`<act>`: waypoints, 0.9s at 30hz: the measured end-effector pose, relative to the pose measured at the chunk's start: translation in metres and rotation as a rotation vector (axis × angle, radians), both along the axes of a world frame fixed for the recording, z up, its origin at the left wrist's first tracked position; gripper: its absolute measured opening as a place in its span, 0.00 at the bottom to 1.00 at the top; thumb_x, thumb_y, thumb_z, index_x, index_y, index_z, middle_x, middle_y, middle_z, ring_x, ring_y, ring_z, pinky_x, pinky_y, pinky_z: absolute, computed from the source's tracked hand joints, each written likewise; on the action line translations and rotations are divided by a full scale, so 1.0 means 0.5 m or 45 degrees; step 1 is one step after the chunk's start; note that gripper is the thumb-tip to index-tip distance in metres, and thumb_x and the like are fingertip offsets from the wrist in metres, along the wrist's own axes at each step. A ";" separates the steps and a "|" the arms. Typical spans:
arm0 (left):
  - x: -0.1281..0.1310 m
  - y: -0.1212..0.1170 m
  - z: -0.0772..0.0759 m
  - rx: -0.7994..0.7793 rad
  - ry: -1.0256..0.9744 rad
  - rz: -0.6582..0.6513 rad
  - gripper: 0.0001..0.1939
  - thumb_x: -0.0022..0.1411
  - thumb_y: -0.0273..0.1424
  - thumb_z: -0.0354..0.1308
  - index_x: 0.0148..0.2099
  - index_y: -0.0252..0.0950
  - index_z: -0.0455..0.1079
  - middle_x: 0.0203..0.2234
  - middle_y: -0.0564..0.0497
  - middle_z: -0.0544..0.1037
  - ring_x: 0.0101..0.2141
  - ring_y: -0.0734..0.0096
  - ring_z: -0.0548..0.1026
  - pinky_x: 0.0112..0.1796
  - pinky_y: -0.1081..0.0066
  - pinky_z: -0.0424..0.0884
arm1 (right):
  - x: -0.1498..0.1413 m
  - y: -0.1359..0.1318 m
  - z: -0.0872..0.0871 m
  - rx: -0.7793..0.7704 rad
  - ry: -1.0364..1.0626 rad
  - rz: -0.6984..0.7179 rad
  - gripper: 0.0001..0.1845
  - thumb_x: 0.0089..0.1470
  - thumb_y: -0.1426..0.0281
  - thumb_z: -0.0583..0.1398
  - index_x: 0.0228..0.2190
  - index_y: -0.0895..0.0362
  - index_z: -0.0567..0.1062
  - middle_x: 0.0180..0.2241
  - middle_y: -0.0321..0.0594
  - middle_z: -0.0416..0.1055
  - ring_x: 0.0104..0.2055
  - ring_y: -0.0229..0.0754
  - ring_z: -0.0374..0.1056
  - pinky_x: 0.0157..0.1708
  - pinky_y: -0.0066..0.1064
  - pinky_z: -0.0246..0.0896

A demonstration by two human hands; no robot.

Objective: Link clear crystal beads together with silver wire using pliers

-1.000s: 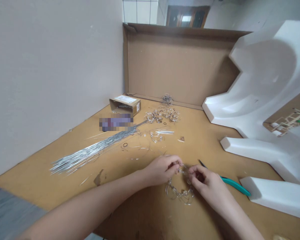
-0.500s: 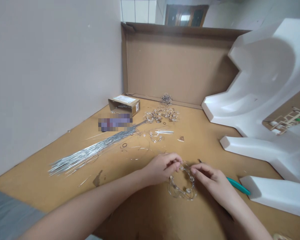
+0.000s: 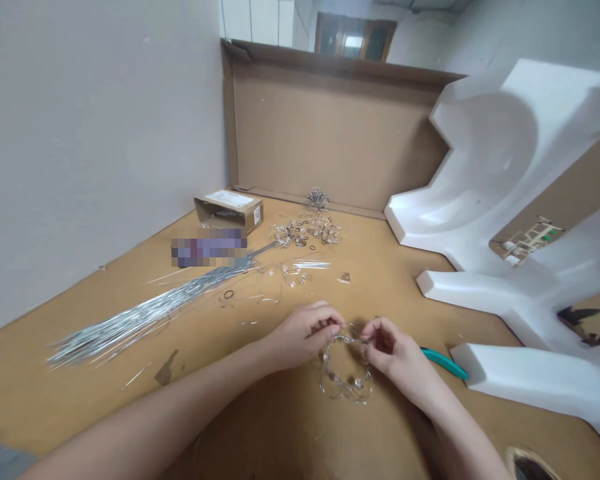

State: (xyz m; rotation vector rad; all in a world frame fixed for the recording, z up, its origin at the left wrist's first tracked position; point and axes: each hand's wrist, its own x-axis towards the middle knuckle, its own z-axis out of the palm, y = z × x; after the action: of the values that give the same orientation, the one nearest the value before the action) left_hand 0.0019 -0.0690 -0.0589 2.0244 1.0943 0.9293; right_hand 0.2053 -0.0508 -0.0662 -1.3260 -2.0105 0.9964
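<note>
Between my hands hangs a ring of thin silvery wire with clear beads (image 3: 356, 383), loose wire loops curling out along its lower edge. My left hand (image 3: 307, 333) pinches the ring at its upper left with thumb and fingertips. On the upper right, my right hand (image 3: 393, 350) has its thumb and fingers closed on the wire there; the exact spot is partly hidden by the fingers. Just right of that hand lies a tool with a teal handle (image 3: 445, 363), its other end covered by the hand.
A long bundle of straight metal wires (image 3: 150, 310) lies at left, near an open cardboard box (image 3: 230, 208) and a blurred purple item (image 3: 210, 247). Beaded wire pieces (image 3: 307, 230) are heaped farther back. White foam packing (image 3: 485, 160) stands along the right, a cardboard wall (image 3: 330, 127) behind.
My right hand opened away from the ring slightly, then came back to its upper right side. My left hand keeps its pinch. The whole view has shifted, moving things leftward.
</note>
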 end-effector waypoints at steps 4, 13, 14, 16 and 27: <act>0.002 -0.005 0.007 0.049 0.041 0.028 0.08 0.60 0.27 0.46 0.39 0.35 0.66 0.30 0.52 0.70 0.30 0.76 0.67 0.33 0.76 0.64 | -0.002 -0.002 -0.005 0.111 -0.047 0.039 0.07 0.45 0.68 0.56 0.30 0.56 0.70 0.26 0.35 0.65 0.28 0.38 0.62 0.29 0.29 0.58; 0.008 -0.012 -0.002 0.109 0.105 0.014 0.09 0.59 0.27 0.46 0.41 0.36 0.66 0.30 0.52 0.72 0.30 0.76 0.68 0.33 0.76 0.64 | -0.017 -0.011 -0.004 0.269 -0.203 0.016 0.06 0.46 0.69 0.55 0.26 0.55 0.73 0.25 0.38 0.66 0.25 0.39 0.62 0.28 0.31 0.58; 0.008 -0.012 -0.003 0.116 0.105 0.021 0.09 0.59 0.27 0.46 0.41 0.36 0.66 0.30 0.52 0.72 0.30 0.76 0.68 0.33 0.76 0.64 | -0.017 -0.012 -0.004 0.274 -0.214 0.022 0.07 0.46 0.70 0.55 0.27 0.55 0.73 0.26 0.38 0.67 0.26 0.39 0.62 0.28 0.31 0.58; 0.009 -0.012 -0.005 0.122 0.094 0.035 0.09 0.59 0.28 0.47 0.41 0.36 0.66 0.30 0.52 0.72 0.30 0.76 0.68 0.32 0.76 0.64 | -0.014 -0.013 -0.003 0.266 -0.227 0.049 0.09 0.45 0.70 0.55 0.31 0.55 0.73 0.28 0.39 0.67 0.27 0.39 0.64 0.29 0.31 0.59; 0.011 -0.013 -0.010 0.087 0.081 0.041 0.08 0.59 0.27 0.47 0.40 0.36 0.65 0.28 0.53 0.72 0.29 0.76 0.68 0.31 0.77 0.63 | -0.020 -0.013 -0.003 0.395 -0.298 0.060 0.07 0.46 0.73 0.53 0.26 0.55 0.71 0.26 0.37 0.67 0.25 0.37 0.63 0.27 0.28 0.58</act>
State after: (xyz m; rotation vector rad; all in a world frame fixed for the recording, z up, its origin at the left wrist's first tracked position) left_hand 0.0072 -0.0753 -0.0640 2.1101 1.1465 0.9360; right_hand 0.1955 -0.0575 -0.0677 -1.2759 -2.2683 0.5369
